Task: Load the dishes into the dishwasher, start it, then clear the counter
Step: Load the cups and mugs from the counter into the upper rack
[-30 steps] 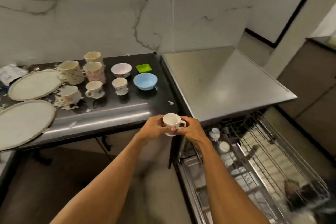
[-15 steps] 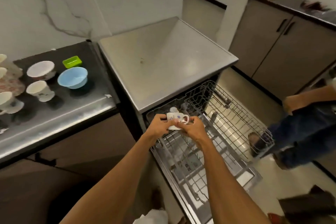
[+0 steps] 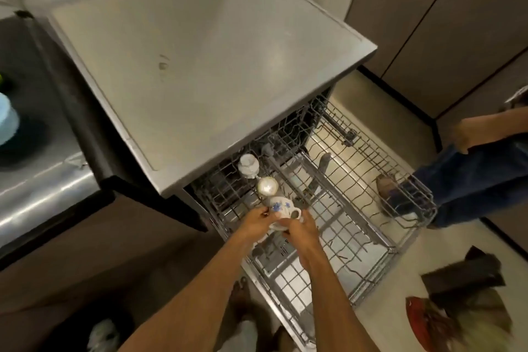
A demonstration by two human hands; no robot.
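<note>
A small white cup with a blue flower print is upside down over the left side of the pulled-out dishwasher rack. My left hand and my right hand both grip it from below, fingers partly covering its rim. Two more cups stand upside down in the rack just behind it, one close and one near the dishwasher's opening. The dishwasher's flat steel top fills the middle of the view.
A dark counter lies to the left with a light blue bowl at the frame edge. Another person's leg and foot stand beside the rack's right end. Cabinets line the far right; dark and red objects lie on the floor.
My head has turned right and down, from the counter to the dishwasher. Both hands carried the cup from counter height down into the rack and turned it upside down.
</note>
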